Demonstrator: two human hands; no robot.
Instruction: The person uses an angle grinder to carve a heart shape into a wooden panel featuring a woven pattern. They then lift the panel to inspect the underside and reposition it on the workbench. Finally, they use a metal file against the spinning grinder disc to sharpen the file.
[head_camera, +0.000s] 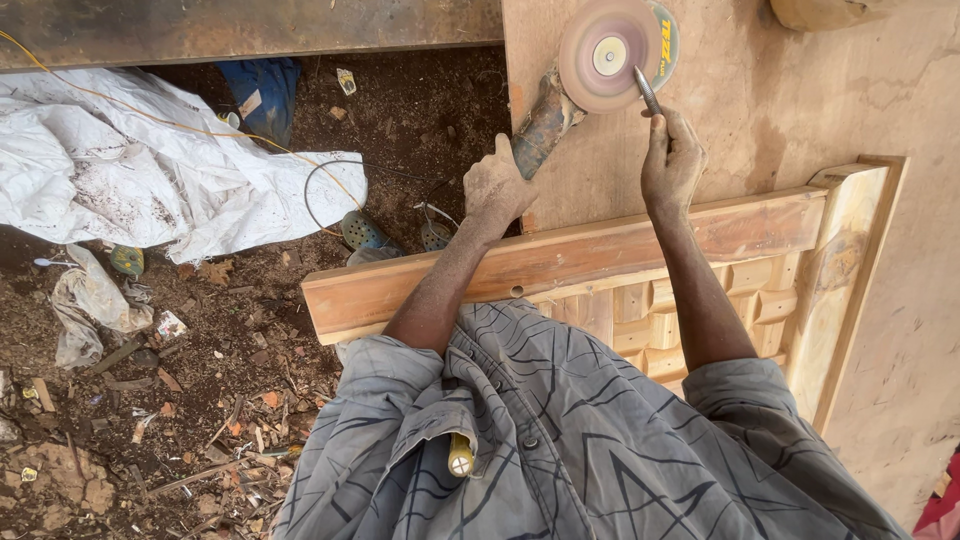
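Arms: both stretched forward over the wooden door (600, 250).
Left hand (497, 188): closed around the grinder (545, 125) body.
Right hand (671, 160): gripping a metal rod (647, 91), tip touching the disc (606, 53).

Bare board (800, 110) right of grinder disc (608, 55) — open; door frame (600, 250) blocks near side.

Disc label (667, 40): a round yellow sticker with red print is seen behind the grinder's disc.
Floor scrap (346, 81): possibly a small wrapper.
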